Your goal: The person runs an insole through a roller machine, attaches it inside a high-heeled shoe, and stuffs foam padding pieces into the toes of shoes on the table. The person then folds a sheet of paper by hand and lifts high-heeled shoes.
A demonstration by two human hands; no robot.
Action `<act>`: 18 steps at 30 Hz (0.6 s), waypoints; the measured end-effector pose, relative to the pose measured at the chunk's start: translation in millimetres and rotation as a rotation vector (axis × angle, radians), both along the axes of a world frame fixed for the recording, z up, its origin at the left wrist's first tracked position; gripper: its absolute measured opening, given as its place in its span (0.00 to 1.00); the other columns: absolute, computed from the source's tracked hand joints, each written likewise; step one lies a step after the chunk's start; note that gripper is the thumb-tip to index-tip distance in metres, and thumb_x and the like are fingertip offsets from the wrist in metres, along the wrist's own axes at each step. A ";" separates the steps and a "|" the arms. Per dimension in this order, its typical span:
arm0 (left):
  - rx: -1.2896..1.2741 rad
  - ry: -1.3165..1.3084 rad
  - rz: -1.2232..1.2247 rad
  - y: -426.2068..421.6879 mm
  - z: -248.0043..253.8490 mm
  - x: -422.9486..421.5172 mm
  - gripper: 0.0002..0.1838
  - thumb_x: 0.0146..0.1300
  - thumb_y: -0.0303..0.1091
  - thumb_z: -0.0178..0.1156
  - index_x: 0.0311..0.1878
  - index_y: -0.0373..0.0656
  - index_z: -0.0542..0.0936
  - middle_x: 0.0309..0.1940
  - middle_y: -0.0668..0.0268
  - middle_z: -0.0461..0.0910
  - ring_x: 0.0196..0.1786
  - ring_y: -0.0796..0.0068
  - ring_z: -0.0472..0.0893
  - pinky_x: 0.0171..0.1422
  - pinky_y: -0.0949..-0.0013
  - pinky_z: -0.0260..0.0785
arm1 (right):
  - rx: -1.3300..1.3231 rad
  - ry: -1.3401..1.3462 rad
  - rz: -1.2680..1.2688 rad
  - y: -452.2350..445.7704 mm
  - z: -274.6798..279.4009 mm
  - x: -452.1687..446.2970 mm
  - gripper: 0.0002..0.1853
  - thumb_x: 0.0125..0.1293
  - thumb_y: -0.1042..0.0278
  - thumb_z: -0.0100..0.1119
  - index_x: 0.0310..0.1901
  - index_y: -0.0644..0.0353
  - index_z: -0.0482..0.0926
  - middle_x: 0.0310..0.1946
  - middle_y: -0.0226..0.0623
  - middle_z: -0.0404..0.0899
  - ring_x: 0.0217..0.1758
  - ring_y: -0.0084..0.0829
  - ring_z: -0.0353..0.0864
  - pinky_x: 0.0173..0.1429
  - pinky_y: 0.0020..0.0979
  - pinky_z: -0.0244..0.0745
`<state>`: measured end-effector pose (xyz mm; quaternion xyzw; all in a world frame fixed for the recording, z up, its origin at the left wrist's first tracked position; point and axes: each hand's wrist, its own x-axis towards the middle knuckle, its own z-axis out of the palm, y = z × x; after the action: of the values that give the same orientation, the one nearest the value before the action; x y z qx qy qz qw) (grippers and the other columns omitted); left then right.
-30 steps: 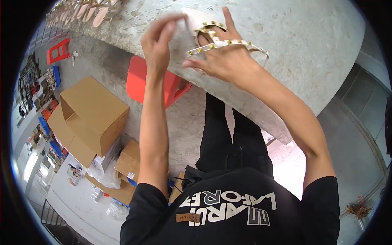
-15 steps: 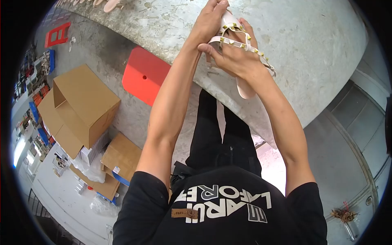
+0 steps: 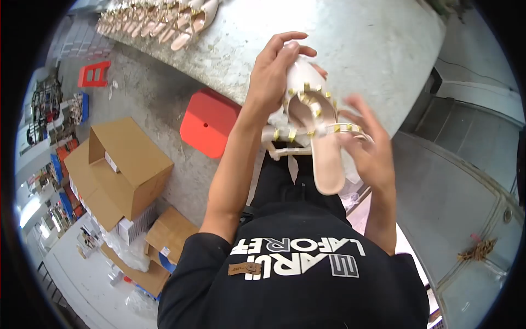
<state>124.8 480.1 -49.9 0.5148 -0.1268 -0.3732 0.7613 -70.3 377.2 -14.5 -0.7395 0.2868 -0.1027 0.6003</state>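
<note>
A pale pink flat shoe (image 3: 329,164) with gold studs on its straps is held up over my lap, just off the table's edge. Its closed toe points away from me and its beige insole faces up. My left hand (image 3: 272,74) grips the toe, its thumb along the top. Beside the studded strap on the right, my right hand (image 3: 372,145) has its fingers apart and blurred by motion; the strap's end runs up against it. Another studded strap hangs out to the left of the shoe.
A grey worktable (image 3: 246,60) lies ahead, with a row of similar shoes (image 3: 159,24) at its far left. A red stool (image 3: 211,123) stands by its edge. Cardboard boxes (image 3: 131,159) are stacked on the left floor; a metal cabinet (image 3: 460,170) is on the right.
The shoe has come back toward my body, off the table, and its insole now faces up. My right hand has come out from inside the straps. More of the shoe row shows.
</note>
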 end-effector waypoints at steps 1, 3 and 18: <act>-0.026 -0.049 -0.003 -1.3 19.1 -16.1 0.19 0.78 0.35 0.47 0.66 0.37 0.68 0.49 0.51 0.79 0.41 0.59 0.87 0.41 0.61 0.85 | 0.242 0.062 0.200 -10.0 5.9 4.2 0.32 0.64 0.78 0.60 0.71 0.68 0.67 0.60 0.46 0.78 0.56 0.31 0.81 0.58 0.33 0.77; -0.058 -0.141 0.002 -1.7 45.4 -44.5 0.20 0.78 0.36 0.46 0.67 0.38 0.67 0.50 0.51 0.79 0.41 0.59 0.87 0.40 0.62 0.85 | 0.214 -0.054 0.198 -6.1 3.4 14.8 0.23 0.61 0.77 0.62 0.60 0.68 0.75 0.48 0.41 0.83 0.46 0.25 0.81 0.48 0.29 0.78; 0.142 -0.295 0.081 97.7 30.2 -134.6 0.48 0.64 0.26 0.63 0.80 0.43 0.45 0.68 0.48 0.70 0.69 0.60 0.74 0.68 0.62 0.69 | -0.268 -0.317 0.148 46.4 -16.6 23.3 0.09 0.59 0.65 0.64 0.32 0.62 0.79 0.19 0.46 0.78 0.20 0.38 0.81 0.28 0.34 0.72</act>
<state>-9.8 577.7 -19.7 0.6211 -0.1898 -0.2704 0.7107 -47.0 423.6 -31.1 -0.8063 0.1176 -0.2107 0.5401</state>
